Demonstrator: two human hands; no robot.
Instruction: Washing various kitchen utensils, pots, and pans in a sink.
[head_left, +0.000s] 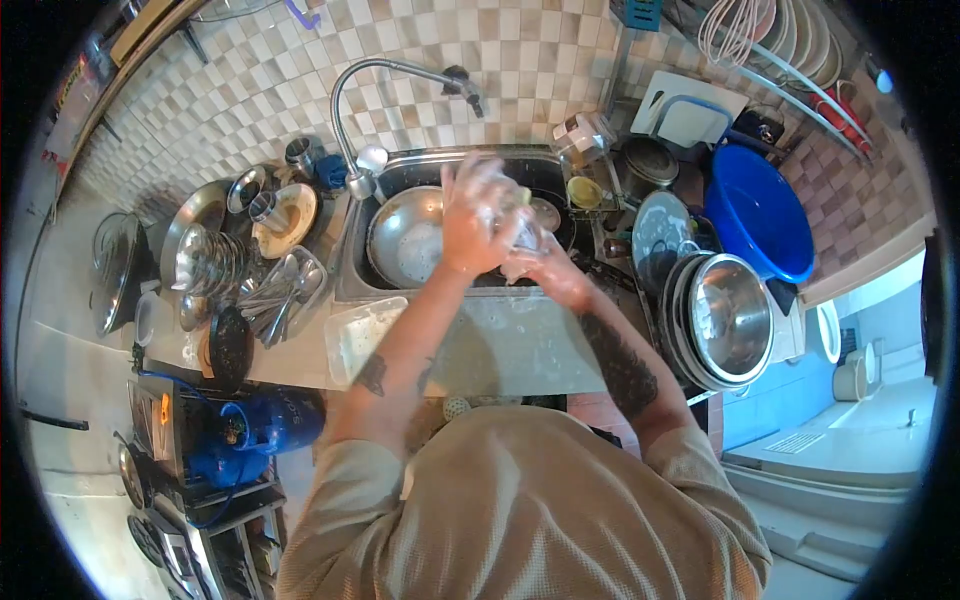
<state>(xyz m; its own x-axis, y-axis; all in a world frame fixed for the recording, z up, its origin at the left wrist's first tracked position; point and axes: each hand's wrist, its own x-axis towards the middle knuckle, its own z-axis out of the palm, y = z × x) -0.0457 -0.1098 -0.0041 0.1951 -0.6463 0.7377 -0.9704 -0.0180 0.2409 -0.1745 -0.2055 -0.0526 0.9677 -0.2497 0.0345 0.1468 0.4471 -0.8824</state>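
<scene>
My left hand, foamy and blurred by motion, is over the middle of the steel sink. A yellow-green edge that looks like a sponge shows at its fingers. Just below and to the right, my right hand grips a small, shiny, soapy vessel; the fingers hide most of it, so its kind is unclear. Both hands meet around this vessel. In the sink's left part sits a large steel bowl with suds in it. Behind my hands, more dishware is partly hidden.
A gooseneck faucet arches over the sink. Left stand a container of cutlery, a soiled plate and a white plastic tub. Right are stacked steel bowls, a soapy plate and a blue basin.
</scene>
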